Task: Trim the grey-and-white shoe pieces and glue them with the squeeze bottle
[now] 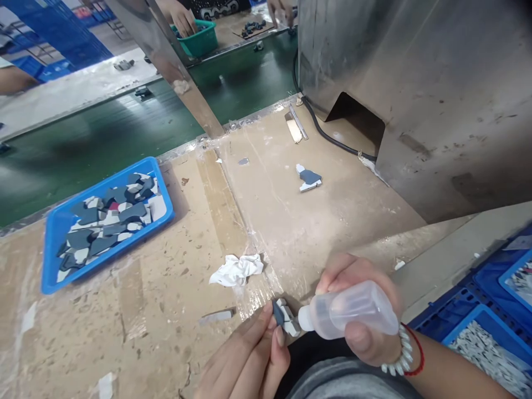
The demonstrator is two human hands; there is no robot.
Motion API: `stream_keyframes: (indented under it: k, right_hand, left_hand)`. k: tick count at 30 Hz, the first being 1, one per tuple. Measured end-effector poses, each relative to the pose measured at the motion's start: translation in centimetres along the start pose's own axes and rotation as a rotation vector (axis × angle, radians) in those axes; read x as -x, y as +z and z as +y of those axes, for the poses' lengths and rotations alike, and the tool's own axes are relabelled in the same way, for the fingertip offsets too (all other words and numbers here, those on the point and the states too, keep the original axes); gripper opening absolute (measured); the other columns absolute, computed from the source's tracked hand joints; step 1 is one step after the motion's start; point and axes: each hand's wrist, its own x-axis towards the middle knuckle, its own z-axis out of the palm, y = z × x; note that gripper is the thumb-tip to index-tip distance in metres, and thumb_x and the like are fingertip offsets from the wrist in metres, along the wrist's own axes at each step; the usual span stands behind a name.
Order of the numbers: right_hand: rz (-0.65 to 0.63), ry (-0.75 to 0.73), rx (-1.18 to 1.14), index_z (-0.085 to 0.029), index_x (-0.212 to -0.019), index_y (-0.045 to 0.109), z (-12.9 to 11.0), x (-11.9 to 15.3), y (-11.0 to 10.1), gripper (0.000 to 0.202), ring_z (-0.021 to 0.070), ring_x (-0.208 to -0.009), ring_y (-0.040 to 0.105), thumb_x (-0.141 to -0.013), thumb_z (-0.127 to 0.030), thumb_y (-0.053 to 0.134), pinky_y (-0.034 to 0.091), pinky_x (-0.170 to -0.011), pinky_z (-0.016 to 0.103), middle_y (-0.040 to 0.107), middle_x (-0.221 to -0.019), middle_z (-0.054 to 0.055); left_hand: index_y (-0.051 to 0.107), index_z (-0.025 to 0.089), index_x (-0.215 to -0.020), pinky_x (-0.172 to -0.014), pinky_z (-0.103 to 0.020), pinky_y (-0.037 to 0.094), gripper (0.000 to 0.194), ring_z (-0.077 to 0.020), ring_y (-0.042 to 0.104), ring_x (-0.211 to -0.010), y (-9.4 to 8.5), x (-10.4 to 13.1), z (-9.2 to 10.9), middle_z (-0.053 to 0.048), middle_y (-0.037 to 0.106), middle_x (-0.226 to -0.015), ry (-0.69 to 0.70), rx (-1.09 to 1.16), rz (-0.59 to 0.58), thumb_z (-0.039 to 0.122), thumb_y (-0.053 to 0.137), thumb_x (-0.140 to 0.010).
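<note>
My right hand (366, 310) grips a translucent squeeze bottle (349, 310), held sideways with its white nozzle pointing left. The nozzle tip touches a small grey and white flat piece (285, 318) that my left hand (249, 354) pinches between thumb and fingers, low over the near edge of the worn bench. A white bead bracelet and a red cord circle my right wrist. A similar grey and white piece (308, 179) lies alone farther back on the bench.
A blue tray (52, 238) with several grey and white pieces sits at left. A crumpled white cloth (236, 270) lies mid-bench. A steel machine housing (415, 83) fills the right. Blue crates (477, 310) stand lower right. Beyond a green conveyor (103, 133), another person's hands reach into a teal basket (201, 39).
</note>
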Motion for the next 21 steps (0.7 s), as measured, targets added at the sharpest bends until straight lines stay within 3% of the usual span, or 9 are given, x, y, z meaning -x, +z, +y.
stream_keyframes:
  k: [6, 14, 21]
  right_hand:
    - [-0.074, -0.001, -0.003, -0.021, -0.084, 0.065, -0.09, -0.22, -0.26, 0.029, 0.015, -0.05, 0.063, -0.088, -0.05, 0.07, 0.053, -0.043, 0.024, 0.065, -0.063, 0.003]
    - [-0.055, 0.058, -0.075, -0.021, -0.084, 0.063, 0.32, 0.55, -0.08, 0.028, 0.0147, -0.052, 0.064, -0.089, -0.047, 0.07, 0.051, -0.045, 0.025, 0.066, -0.069, 0.003]
    - [-0.073, 0.008, 0.014, -0.021, -0.084, 0.06, -0.36, 0.22, 0.31, 0.03, 0.0155, -0.052, 0.06, -0.088, -0.049, 0.071, 0.049, -0.043, 0.026, 0.061, -0.064, 0.001]
  left_hand:
    - [0.077, 0.017, -0.084, -0.076, -0.021, 0.063, 0.015, -0.0126, 0.076, -0.073, 0.02, 0.19, -0.77, -0.001, 0.08, -0.094, -0.021, 0.004, -0.01, 0.003, 0.072, -0.085]
    - [0.076, 0.016, -0.08, -0.075, -0.021, 0.063, 0.017, -0.014, 0.077, -0.073, 0.01, 0.15, -0.54, -0.002, 0.081, -0.094, -0.055, 0.024, -0.011, 0.0, 0.073, -0.082]
    - [0.076, 0.017, -0.086, -0.073, -0.023, 0.064, 0.016, -0.016, 0.077, -0.075, 0.13, 0.05, -0.57, -0.004, 0.08, -0.095, -0.017, 0.02, -0.012, 0.001, 0.072, -0.084]
